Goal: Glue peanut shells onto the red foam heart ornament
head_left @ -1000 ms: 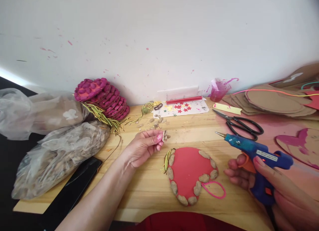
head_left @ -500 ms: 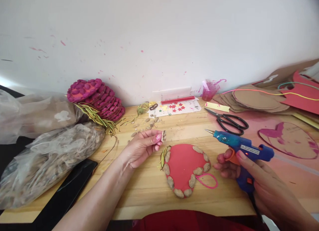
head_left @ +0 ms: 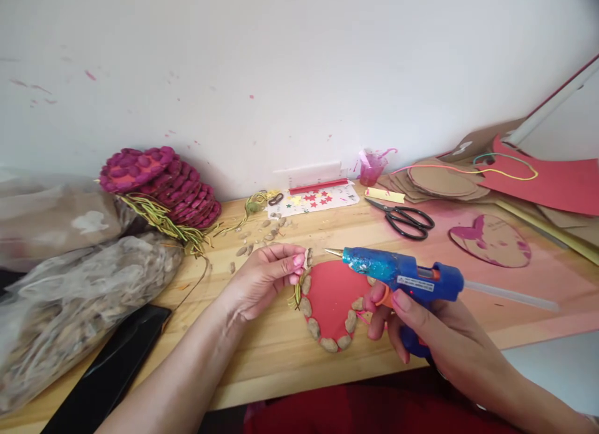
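Note:
Between the thumb and fingertips of my left hand (head_left: pixel 269 275) is a peanut shell piece (head_left: pixel 308 258), hollow side showing. My right hand (head_left: pixel 440 334) grips a blue glue gun (head_left: pixel 397 273), a finger at its orange trigger. The gun's metal nozzle points left, a short way from the shell. Below both lies a red heart (head_left: pixel 330 303) on the table, with peanut shells (head_left: pixel 328 345) along its edge and yellow-green yarn (head_left: pixel 297 294) at its left side. My right hand and the gun cover part of its right side and a pink loop.
At the left sit a stack of purple shell-covered pieces (head_left: pixel 161 178) and a clear bag of peanut shells (head_left: pixel 103 290). Black-handled scissors (head_left: pixel 407 222), a stained cup (head_left: pixel 371 167) and paper stars (head_left: pixel 318 199) are behind. To the right are cardboard shapes (head_left: pixel 444 178) and a painted cardboard heart (head_left: pixel 491 242).
My right hand has brought the glue gun left, so its nozzle is now close to the shell in my left hand. The view has turned somewhat to the right.

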Demonstrator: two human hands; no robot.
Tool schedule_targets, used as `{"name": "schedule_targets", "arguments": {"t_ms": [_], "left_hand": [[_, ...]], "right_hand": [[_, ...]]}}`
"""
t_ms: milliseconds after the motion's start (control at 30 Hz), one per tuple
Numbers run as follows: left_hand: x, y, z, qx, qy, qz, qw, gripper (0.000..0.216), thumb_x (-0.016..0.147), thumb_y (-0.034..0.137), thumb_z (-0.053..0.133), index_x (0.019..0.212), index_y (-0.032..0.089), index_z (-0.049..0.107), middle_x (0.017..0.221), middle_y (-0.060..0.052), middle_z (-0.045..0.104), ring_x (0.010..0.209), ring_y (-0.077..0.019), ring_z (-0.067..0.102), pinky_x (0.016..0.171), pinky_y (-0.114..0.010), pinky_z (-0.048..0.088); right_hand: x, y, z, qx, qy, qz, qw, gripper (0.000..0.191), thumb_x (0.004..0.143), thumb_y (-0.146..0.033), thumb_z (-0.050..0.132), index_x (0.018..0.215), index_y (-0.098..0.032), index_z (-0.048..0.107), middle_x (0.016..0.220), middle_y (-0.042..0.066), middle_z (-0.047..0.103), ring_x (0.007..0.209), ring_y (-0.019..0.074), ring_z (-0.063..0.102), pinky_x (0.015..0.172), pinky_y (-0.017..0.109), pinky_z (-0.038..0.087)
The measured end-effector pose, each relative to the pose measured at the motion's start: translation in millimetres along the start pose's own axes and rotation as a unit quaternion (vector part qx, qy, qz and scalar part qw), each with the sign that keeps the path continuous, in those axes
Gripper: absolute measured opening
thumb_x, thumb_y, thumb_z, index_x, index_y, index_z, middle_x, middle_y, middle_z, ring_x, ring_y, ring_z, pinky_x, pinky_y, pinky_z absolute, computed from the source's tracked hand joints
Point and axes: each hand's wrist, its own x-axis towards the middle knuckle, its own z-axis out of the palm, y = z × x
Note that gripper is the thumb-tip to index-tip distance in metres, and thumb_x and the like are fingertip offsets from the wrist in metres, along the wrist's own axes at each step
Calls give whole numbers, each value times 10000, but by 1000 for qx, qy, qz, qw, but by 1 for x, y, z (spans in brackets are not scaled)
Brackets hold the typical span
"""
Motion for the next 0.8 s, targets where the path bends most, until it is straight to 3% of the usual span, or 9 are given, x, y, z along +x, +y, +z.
{"name": "schedule_targets", "arguments": {"t_ms": [233,800], "left_hand": [[-4,2,3,0,0,-9,1000,294,570,205,944,782,100,769,648,-28,672,560,-70,594,507,-146,484],[-3,-1,3,1,-13,-24,1000,302,567,203,947,797,109,775,660,-27,688,568,-69,611,523,-146,505]], "right_hand": [[-5,0,10,-57,-14,-12,998,432,933,-544,517,681,-236,684,666,8,677,499,134,548,467,252,474],[-4,1,9,-84,-30,4,996,486,947,-573,472,689,-213,672,668,25,681,488,123,522,460,240,440]]}}
